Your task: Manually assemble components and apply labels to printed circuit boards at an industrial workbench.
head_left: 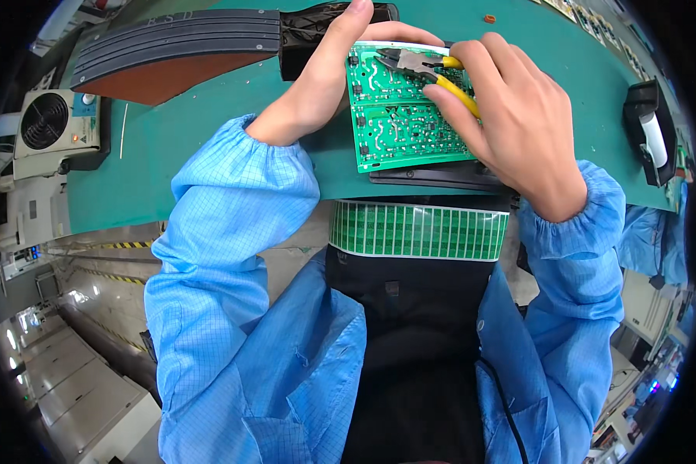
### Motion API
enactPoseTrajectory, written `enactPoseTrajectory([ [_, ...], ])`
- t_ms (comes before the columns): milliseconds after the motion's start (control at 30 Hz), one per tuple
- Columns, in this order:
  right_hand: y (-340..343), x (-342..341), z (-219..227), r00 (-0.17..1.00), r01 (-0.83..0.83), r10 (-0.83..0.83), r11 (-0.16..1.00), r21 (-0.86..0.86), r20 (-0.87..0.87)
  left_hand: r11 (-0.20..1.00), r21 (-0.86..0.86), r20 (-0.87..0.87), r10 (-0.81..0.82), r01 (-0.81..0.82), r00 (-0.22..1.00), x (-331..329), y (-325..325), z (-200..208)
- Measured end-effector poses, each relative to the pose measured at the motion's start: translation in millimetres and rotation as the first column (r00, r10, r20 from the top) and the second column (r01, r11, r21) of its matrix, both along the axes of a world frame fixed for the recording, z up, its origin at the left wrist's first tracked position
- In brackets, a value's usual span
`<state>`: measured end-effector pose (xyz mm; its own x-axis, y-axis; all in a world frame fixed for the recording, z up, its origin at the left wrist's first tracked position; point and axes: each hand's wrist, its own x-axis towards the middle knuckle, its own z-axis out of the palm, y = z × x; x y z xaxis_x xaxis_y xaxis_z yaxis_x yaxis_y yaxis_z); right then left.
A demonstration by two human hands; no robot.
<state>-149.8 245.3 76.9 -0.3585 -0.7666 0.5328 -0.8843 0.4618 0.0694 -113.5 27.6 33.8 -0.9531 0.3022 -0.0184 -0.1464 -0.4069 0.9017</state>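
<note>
My left hand (317, 89) grips a green circuit board panel (398, 139) at its upper left edge, thumb up and fingers behind it. Solder joints and small black parts cover the face turned to me. In my right hand (518, 116) is a pair of cutting pliers (425, 66) with yellow handles, held over the board. Their jaws lie against or just above its upper part; contact I cannot make out. The board is tilted up, its lower edge over a flat dark object (437, 176) at the table's near edge.
A long black-framed unit (178, 50) spans the far left of the green table (232, 170). Beside it stands a fan box (50, 124). On the right is a black holder with a white roll (651, 139). A green gridded sheet (417, 230) hangs near my lap.
</note>
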Motion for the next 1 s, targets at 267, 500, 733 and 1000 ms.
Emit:
enactPoseTrajectory([
  [267,-6.8,-2.7,-2.0,0.998,0.004,-0.002,0.999,0.042,-0.055,1.000,0.003,-0.015,-0.014,0.014,1.000,0.4,-1.8,-2.2],
  [500,-19.1,-6.0,14.4,0.994,0.007,0.000,0.998,0.065,-0.106,0.998,-0.046,-0.048,0.050,-0.052,0.998,4.3,-12.5,11.0],
  [733,-34.9,-5.4,17.0,0.991,-0.037,0.051,0.993,0.113,-0.123,0.994,-0.022,0.021,0.109,-0.108,0.994,5.9,-62.3,-3.9],
  [1000,-42.9,7.8,3.8,0.996,-0.090,0.092,0.990,0.105,-0.012,0.980,-0.097,0.025,0.180,-0.177,0.983,1.3,-71.9,-11.1],
])
